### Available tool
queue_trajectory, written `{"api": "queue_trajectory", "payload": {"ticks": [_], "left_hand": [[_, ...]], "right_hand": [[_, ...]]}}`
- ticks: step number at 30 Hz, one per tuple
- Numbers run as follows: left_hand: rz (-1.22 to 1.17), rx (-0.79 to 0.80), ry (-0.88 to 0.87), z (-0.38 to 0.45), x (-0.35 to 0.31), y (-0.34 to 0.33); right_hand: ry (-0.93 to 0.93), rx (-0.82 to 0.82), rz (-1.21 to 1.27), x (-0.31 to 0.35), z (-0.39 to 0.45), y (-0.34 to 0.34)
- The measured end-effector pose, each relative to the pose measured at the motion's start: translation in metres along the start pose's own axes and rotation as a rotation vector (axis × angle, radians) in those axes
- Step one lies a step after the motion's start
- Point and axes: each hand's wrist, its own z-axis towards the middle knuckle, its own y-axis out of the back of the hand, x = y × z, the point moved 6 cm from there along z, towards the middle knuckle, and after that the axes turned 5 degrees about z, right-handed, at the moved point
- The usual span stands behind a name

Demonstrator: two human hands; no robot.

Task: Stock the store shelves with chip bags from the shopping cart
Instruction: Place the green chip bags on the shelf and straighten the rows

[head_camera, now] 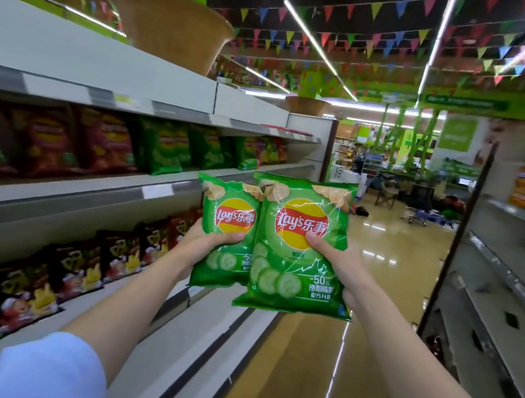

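Observation:
Two green cucumber chip bags are held up side by side in the aisle. My left hand grips the smaller-looking left bag from below, thumb across its front. My right hand grips the right bag at its right side, thumb on the logo; this bag overlaps the left one's edge. Both bags hover just right of the left shelving, level with its middle shelf. On that shelf stand several green chip bags and red ones. No shopping cart is in view.
The lower left shelf holds dark snack bags. A woven basket sits on top of the left shelving. Right-hand shelving carries few goods. The glossy aisle floor runs ahead toward chairs and displays far back.

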Motion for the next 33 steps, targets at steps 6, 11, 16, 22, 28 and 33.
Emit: {"api": "queue_trajectory", "payload": {"ticks": [6,11,16,22,28,33], "left_hand": [[0.005,0.054,-0.007,0.084,0.027,-0.049],[-0.02,0.097,-0.022,0.181,0.035,-0.084],[-0.012,0.125,-0.024,0.285,0.035,-0.11],[-0.019,0.13,-0.005,0.378,0.052,-0.128],[-0.001,0.074,0.02,0.455,0.082,-0.135],[0.019,0.014,0.008,0.515,0.097,-0.141]], "right_hand": [[-0.003,-0.037,-0.01,-0.007,0.076,0.05],[0.037,-0.079,-0.017,-0.003,0.164,0.088],[0.078,-0.112,-0.026,0.012,0.254,0.118],[0.082,-0.118,-0.031,0.005,0.342,0.143],[0.05,-0.065,-0.023,-0.016,0.433,0.161],[0.037,-0.009,-0.012,-0.027,0.512,0.177]]}}
